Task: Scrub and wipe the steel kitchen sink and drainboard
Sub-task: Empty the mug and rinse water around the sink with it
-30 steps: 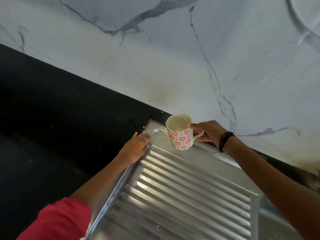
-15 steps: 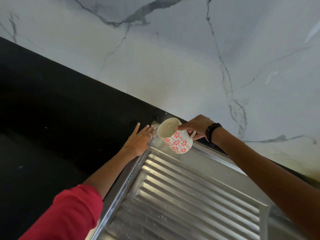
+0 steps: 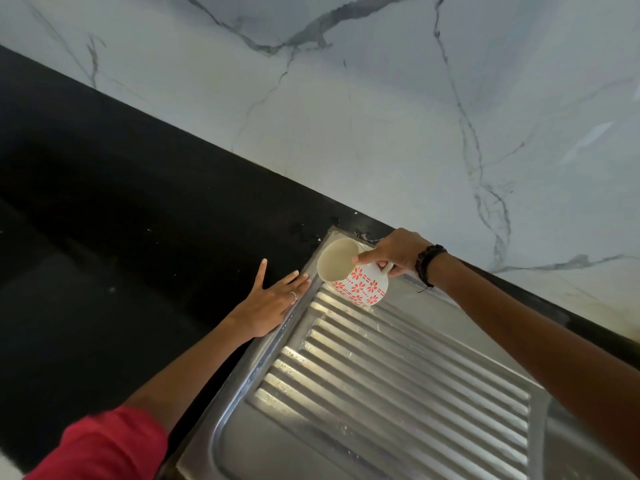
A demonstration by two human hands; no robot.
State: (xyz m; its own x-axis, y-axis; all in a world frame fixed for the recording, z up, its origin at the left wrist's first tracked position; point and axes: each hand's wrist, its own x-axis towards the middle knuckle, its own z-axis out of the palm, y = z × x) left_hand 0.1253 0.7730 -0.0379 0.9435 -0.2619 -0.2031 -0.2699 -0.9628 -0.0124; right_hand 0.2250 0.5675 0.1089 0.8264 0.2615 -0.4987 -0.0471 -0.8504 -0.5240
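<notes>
Since earlier: mug (image 3: 356, 278) tipped further | Head view: right hand (image 3: 394, 252) grips mug handle over drainboard (image 3: 398, 393) far-left corner; left hand (image 3: 273, 303) flat, released, on its left rim and the black tabletop (image 3: 138, 237) | Handling: ceramic, rigid, breakable, slippery wet; handle is best.

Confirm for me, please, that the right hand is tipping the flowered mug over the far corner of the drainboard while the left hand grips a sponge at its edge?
Not quite. In the head view the left hand holds no sponge; it lies flat with straight fingers along the drainboard edge. The rest stands: the right hand tips the flowered mug over the far corner.
</notes>
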